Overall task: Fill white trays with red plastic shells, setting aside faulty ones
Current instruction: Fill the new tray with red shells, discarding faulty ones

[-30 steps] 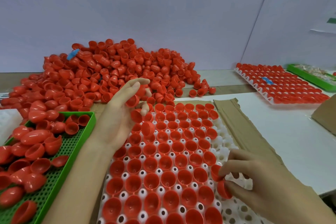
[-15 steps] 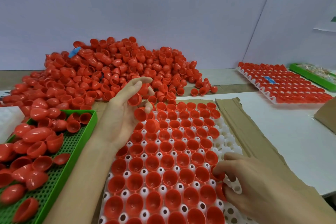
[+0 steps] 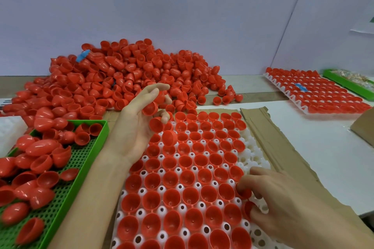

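Left hand (image 3: 133, 133), 11 o'clock: clutches spare shells (image 3: 150, 108); overfull, may spill. Right hand (image 3: 283, 204), 4 o'clock: pinches shell (image 3: 248, 208) at tray (image 3: 257, 159) edge.

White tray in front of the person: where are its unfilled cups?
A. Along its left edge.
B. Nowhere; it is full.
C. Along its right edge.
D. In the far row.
C: the white tray shows bare white cups down its right edge, where the right hand pinches a red shell.
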